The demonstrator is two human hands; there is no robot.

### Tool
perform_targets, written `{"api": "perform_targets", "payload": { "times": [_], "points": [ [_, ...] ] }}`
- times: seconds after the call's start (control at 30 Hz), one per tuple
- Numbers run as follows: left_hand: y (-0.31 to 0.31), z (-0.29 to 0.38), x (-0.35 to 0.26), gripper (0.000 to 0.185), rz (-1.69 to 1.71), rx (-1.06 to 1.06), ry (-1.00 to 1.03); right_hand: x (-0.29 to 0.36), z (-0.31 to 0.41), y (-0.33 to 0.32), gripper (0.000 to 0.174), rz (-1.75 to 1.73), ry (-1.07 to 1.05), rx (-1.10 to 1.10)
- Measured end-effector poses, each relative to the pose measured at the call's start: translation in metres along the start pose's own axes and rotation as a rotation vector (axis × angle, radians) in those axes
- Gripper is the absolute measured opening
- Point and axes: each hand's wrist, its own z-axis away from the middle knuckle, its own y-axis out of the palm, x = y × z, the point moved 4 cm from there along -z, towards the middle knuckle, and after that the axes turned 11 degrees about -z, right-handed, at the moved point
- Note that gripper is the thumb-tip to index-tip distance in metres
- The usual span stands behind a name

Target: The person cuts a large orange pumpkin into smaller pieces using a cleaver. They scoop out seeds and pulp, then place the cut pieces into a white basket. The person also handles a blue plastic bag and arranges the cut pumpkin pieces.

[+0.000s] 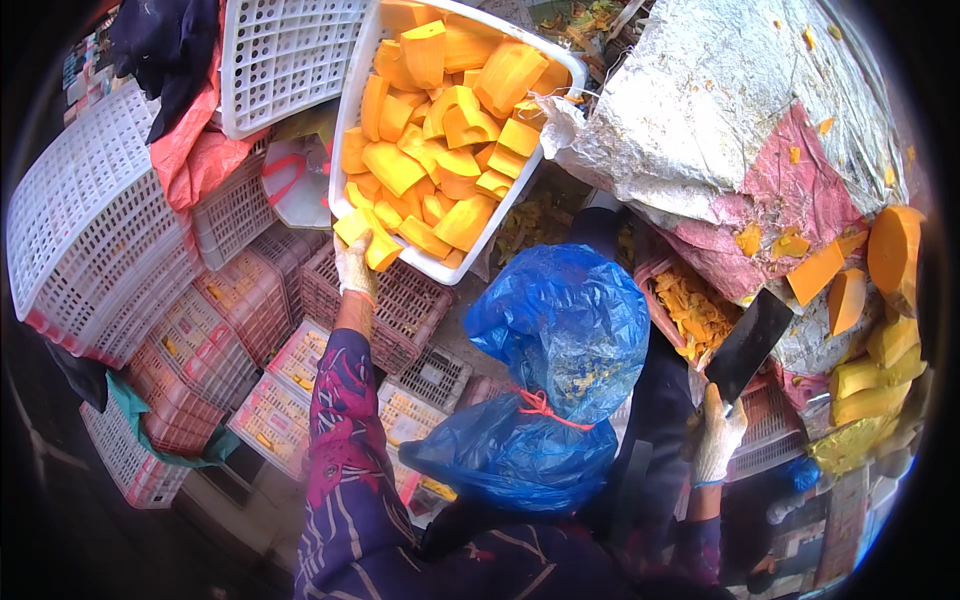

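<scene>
My left hand [355, 264], in a pale work glove, grips a peeled orange pumpkin piece [372, 238] at the lower left rim of a white plastic tub [480, 264]. Many cut pumpkin chunks [459, 116] fill the tub. At the right, my gloved right hand [718, 431] is closed around the handle of a cleaver [750, 345], whose dark, wide blade points up and right. Beside the blade, larger pumpkin pieces [816, 271] lie on a sack-covered surface [720, 105]. Below the sacking, a pink crate [656, 289] holds orange peelings [694, 304].
Stacked white perforated crates [97, 217] and pink crates [244, 300] stand at the left. A knotted blue plastic bag [570, 337] covers something between my arms. Unpeeled-looking yellowish pumpkin pieces [874, 382] sit at the far right. Scraps lie on the ground [536, 217] beside the tub.
</scene>
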Motion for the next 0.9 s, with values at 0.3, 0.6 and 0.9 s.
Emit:
{"api": "perform_targets", "payload": {
  "times": [0.3,0.6,0.9],
  "points": [
    [0.013,-0.072,0.029,0.067,-0.307,-0.121,-0.122,0.009,-0.003,0.032,0.020,0.040,0.078,0.087],
    [0.023,-0.088,0.045,0.073,-0.909,-0.197,-0.057,0.026,-0.005,0.045,0.016,0.081,0.055,0.048],
    [0.017,-0.102,0.019,0.066,-1.154,0.028,0.178,0.030,0.019,0.035,0.021,-0.206,0.167,0.093]
  ]
}}
